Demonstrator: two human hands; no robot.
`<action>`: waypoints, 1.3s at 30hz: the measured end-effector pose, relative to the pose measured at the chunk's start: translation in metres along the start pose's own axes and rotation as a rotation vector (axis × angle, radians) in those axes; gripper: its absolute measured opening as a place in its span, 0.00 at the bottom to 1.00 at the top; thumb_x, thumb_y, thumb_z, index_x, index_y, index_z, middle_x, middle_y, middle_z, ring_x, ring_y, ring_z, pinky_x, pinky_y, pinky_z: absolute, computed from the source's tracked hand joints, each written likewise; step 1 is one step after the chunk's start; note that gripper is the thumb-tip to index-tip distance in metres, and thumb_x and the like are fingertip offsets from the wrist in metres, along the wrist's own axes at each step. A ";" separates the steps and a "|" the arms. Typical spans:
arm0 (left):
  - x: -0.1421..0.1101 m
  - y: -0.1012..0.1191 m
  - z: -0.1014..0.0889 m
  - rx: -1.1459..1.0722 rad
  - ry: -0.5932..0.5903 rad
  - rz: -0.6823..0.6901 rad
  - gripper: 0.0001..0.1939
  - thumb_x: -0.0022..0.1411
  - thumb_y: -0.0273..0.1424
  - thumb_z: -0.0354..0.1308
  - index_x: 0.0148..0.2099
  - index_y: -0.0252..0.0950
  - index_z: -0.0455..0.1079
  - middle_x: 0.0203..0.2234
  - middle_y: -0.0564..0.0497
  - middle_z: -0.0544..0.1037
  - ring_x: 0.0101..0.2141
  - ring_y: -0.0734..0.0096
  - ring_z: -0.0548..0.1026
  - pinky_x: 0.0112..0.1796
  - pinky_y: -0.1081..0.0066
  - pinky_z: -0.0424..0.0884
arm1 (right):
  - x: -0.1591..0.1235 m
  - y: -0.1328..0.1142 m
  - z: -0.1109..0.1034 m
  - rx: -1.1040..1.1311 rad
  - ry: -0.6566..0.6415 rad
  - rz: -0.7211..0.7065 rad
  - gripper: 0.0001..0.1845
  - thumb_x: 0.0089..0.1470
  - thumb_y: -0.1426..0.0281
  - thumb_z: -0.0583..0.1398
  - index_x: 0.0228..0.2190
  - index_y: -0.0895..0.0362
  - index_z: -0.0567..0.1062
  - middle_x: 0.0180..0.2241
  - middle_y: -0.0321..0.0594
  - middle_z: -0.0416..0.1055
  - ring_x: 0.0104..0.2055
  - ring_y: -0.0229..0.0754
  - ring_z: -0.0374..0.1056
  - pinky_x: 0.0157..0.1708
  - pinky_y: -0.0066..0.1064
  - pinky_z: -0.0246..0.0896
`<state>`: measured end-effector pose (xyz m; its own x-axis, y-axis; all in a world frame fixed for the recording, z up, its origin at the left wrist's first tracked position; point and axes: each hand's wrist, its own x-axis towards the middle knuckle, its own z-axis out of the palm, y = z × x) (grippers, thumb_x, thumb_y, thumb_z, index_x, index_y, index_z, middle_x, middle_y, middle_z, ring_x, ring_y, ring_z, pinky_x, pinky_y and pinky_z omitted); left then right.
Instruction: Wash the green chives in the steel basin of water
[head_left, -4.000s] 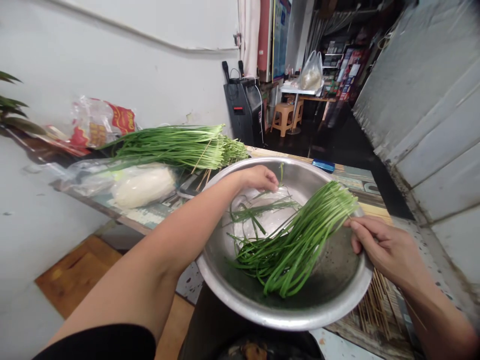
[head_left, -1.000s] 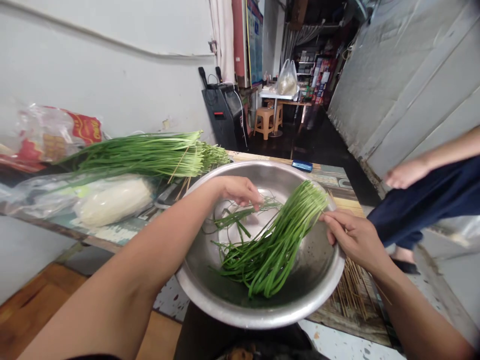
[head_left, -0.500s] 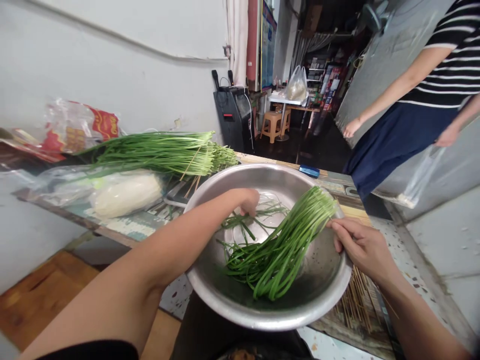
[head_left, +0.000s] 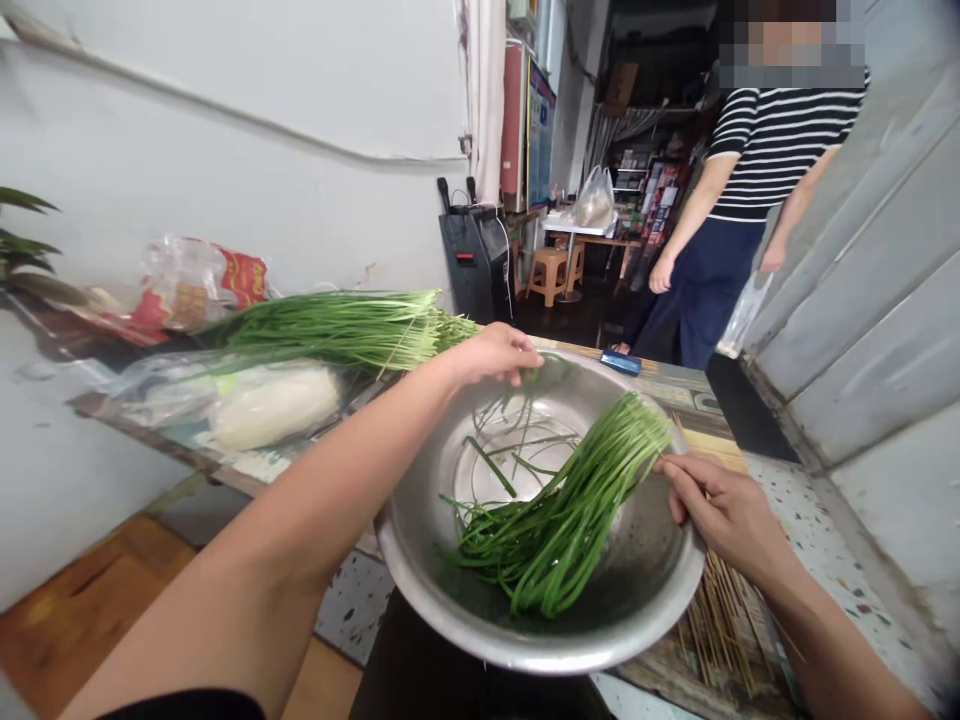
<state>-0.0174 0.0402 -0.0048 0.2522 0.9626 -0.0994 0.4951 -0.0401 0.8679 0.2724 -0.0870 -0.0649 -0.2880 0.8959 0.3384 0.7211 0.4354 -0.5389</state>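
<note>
A wide metal basin [head_left: 442, 610] stands in front of me. My right hand [head_left: 716, 500] is closed by its right wall, pinching a thin bamboo skewer at the pale end of a bunch of garlic chives [head_left: 570, 520]. The bunch's green leaves droop into the basin. My left hand [head_left: 499, 355] is over the far left rim, fingers pinched, with a few thin loose chive leaves [head_left: 525, 390] hanging below them. More stray chive leaves [head_left: 491, 465] lie on the basin's bottom.
A big pile of chives [head_left: 337, 325] and a plastic-wrapped white block [head_left: 274, 405] lie on the table to the left. Bamboo skewers [head_left: 724, 620] lie at the right, a blue box [head_left: 620, 362] beyond the basin. A person in a striped top [head_left: 780, 150] stands in the passage.
My left hand has risen from the basin's bottom to its far rim with a few loose leaves. My right hand keeps its hold. The person has moved farther back.
</note>
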 end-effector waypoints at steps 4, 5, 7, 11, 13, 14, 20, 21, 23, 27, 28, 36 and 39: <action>0.008 -0.010 0.005 0.106 0.037 -0.048 0.09 0.55 0.33 0.61 0.34 0.31 0.72 0.21 0.51 0.73 0.19 0.78 0.70 0.22 0.76 0.57 | 0.000 0.000 -0.001 -0.014 0.012 -0.011 0.19 0.59 0.64 0.51 0.19 0.54 0.70 0.17 0.33 0.67 0.29 0.39 0.67 0.37 0.31 0.58; 0.009 -0.013 0.004 0.227 0.046 -0.072 0.08 0.54 0.32 0.61 0.33 0.30 0.72 0.21 0.51 0.73 0.19 0.77 0.70 0.24 0.76 0.58 | -0.001 0.000 -0.001 -0.014 0.014 -0.010 0.19 0.59 0.64 0.51 0.19 0.54 0.70 0.17 0.33 0.67 0.29 0.39 0.68 0.38 0.31 0.58; 0.011 -0.019 0.003 0.485 0.084 -0.111 0.07 0.53 0.30 0.61 0.32 0.29 0.74 0.18 0.50 0.72 0.20 0.75 0.69 0.28 0.74 0.61 | -0.001 -0.001 -0.001 -0.012 0.020 -0.003 0.19 0.59 0.63 0.52 0.19 0.54 0.70 0.17 0.34 0.67 0.30 0.39 0.68 0.38 0.31 0.58; 0.012 -0.027 0.003 0.684 0.025 -0.043 0.07 0.49 0.24 0.58 0.32 0.30 0.76 0.20 0.50 0.74 0.22 0.74 0.68 0.31 0.73 0.63 | 0.000 -0.001 -0.002 -0.016 0.027 -0.004 0.19 0.58 0.63 0.52 0.19 0.53 0.71 0.17 0.34 0.67 0.30 0.40 0.68 0.37 0.32 0.58; 0.015 -0.031 0.007 0.698 -0.040 0.005 0.07 0.47 0.23 0.59 0.31 0.31 0.76 0.21 0.50 0.75 0.24 0.73 0.69 0.33 0.74 0.63 | 0.000 -0.002 -0.001 -0.019 0.029 -0.005 0.18 0.58 0.63 0.52 0.19 0.53 0.70 0.17 0.34 0.67 0.30 0.40 0.68 0.37 0.32 0.58; 0.016 -0.034 0.010 0.718 -0.067 -0.002 0.06 0.46 0.23 0.59 0.30 0.31 0.76 0.20 0.50 0.74 0.25 0.72 0.69 0.34 0.74 0.63 | 0.000 -0.002 -0.001 -0.021 0.030 -0.006 0.18 0.58 0.63 0.52 0.20 0.53 0.70 0.17 0.34 0.67 0.30 0.40 0.68 0.37 0.32 0.58; 0.023 -0.058 0.036 0.773 -0.401 -0.298 0.06 0.36 0.25 0.66 0.18 0.30 0.71 0.11 0.47 0.70 0.22 0.65 0.71 0.31 0.70 0.66 | -0.001 -0.002 -0.002 -0.030 0.033 -0.018 0.16 0.58 0.63 0.52 0.21 0.53 0.71 0.18 0.34 0.68 0.31 0.40 0.68 0.37 0.31 0.58; 0.022 -0.062 0.039 0.777 -0.457 -0.324 0.06 0.35 0.25 0.66 0.17 0.31 0.71 0.11 0.47 0.70 0.23 0.65 0.71 0.31 0.70 0.67 | -0.001 -0.001 -0.002 -0.030 0.032 -0.016 0.16 0.58 0.63 0.52 0.22 0.53 0.71 0.18 0.33 0.68 0.30 0.40 0.68 0.36 0.31 0.58; 0.019 -0.066 0.041 0.806 -0.507 -0.311 0.06 0.35 0.23 0.65 0.16 0.31 0.70 0.11 0.47 0.70 0.24 0.63 0.71 0.32 0.69 0.67 | -0.001 -0.001 -0.002 -0.026 0.027 -0.015 0.15 0.58 0.63 0.52 0.23 0.53 0.72 0.18 0.33 0.68 0.29 0.40 0.68 0.35 0.31 0.58; 0.012 -0.060 0.034 0.797 -0.476 -0.291 0.00 0.41 0.23 0.61 0.21 0.30 0.72 0.15 0.45 0.73 0.24 0.63 0.73 0.31 0.69 0.67 | 0.000 -0.001 -0.001 -0.007 0.017 -0.019 0.18 0.59 0.63 0.52 0.20 0.53 0.71 0.18 0.34 0.68 0.32 0.40 0.68 0.38 0.31 0.58; 0.010 -0.055 0.030 0.773 -0.442 -0.289 0.03 0.43 0.24 0.60 0.25 0.29 0.73 0.17 0.45 0.74 0.24 0.65 0.73 0.30 0.70 0.67 | 0.000 -0.001 0.000 -0.003 0.017 -0.017 0.18 0.59 0.63 0.52 0.20 0.53 0.71 0.18 0.34 0.68 0.31 0.40 0.68 0.38 0.31 0.57; -0.013 0.004 -0.006 0.867 -0.013 -0.033 0.10 0.49 0.27 0.56 0.33 0.33 0.76 0.25 0.48 0.77 0.27 0.72 0.72 0.30 0.77 0.63 | 0.000 -0.004 0.000 0.015 -0.007 -0.004 0.18 0.60 0.64 0.51 0.21 0.54 0.71 0.17 0.33 0.66 0.28 0.38 0.65 0.35 0.31 0.57; -0.029 0.024 -0.013 0.925 0.112 0.049 0.10 0.52 0.30 0.55 0.34 0.34 0.78 0.24 0.47 0.77 0.27 0.71 0.70 0.29 0.75 0.60 | 0.000 -0.006 -0.001 0.021 -0.011 -0.010 0.20 0.60 0.65 0.50 0.19 0.54 0.68 0.17 0.33 0.67 0.28 0.38 0.64 0.36 0.32 0.56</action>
<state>-0.0237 0.0150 0.0256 0.2324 0.9725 0.0159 0.9636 -0.2324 0.1321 0.2685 -0.0896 -0.0607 -0.3020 0.8924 0.3354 0.7049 0.4459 -0.5516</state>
